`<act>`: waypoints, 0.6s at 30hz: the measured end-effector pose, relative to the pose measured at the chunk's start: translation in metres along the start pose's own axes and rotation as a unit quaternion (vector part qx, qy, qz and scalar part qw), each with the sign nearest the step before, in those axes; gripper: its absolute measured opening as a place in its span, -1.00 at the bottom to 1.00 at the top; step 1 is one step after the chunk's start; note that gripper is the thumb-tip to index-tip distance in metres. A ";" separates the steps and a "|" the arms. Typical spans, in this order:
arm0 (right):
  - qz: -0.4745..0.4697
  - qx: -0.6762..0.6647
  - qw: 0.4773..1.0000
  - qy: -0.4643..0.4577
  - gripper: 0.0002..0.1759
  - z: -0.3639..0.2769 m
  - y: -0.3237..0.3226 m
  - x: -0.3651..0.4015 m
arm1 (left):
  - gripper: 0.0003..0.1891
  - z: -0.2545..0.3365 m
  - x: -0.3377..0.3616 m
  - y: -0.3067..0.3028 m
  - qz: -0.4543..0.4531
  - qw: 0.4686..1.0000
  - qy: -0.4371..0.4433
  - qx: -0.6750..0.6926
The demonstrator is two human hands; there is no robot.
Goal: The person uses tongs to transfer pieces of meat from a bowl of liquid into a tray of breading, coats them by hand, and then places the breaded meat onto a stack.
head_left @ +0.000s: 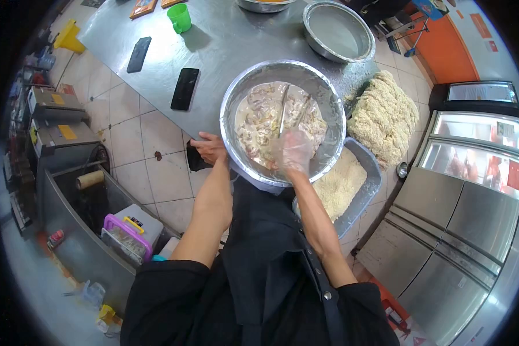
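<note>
A large metal bowl [229, 92] stands at the table's front edge, filled with pieces of what looks like raw meat in a pale, wet batter [259, 124]. My right hand [295, 151], in a clear plastic glove, is closed around metal tongs [284, 106] inside the bowl. The two arms of the tongs reach away from me into the batter, slightly apart. Bare, my left hand [210, 147] lies against the bowl's left outer side by the table edge, its fingers stretched out to the left and holding nothing.
A grey-blue tub [377, 173] of pale crumbs [340, 184] sits right of the bowl, beside a mound of crumb-coated food [384, 118]. Behind are a basin of cloudy liquid [337, 32], two phones [185, 89] and a green cup [179, 18] on the metal table [115, 29]. Steel fridges [438, 219] line the right.
</note>
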State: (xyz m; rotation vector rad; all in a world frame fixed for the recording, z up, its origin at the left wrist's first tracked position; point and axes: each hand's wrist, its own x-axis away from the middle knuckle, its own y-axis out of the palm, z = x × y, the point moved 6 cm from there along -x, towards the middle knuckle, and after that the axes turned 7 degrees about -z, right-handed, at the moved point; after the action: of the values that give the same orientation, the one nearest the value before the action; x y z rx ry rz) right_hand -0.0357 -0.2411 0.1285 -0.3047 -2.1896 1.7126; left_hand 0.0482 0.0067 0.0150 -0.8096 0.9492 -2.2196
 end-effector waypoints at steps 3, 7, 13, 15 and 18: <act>0.004 0.070 0.997 -0.023 -0.69 0.018 -0.043 0.007 | -0.45 0.000 0.002 -0.001 0.012 1.000 0.004 -0.001; -0.066 0.071 0.994 -0.043 -0.68 0.062 -0.077 0.004 | -0.44 0.000 0.001 -0.001 0.020 1.000 0.009 -0.007; -0.111 0.071 0.989 0.073 -0.69 0.060 -0.140 -0.032 | -0.43 0.004 0.004 -0.006 0.007 1.000 0.015 0.020; -0.133 0.165 0.977 -0.007 -0.78 0.065 -0.112 -0.056 | -0.43 -0.001 -0.001 -0.001 0.001 1.000 0.017 0.016; -0.166 0.204 0.965 -0.024 -0.76 0.042 -0.140 -0.061 | -0.44 0.001 -0.004 0.001 -0.006 1.000 0.013 0.012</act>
State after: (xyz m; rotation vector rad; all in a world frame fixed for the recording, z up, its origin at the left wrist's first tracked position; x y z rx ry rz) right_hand 0.0096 -0.3364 0.2467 0.1996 -1.7334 1.9216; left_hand 0.0512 0.0088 0.0138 -0.7803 0.9312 -2.2519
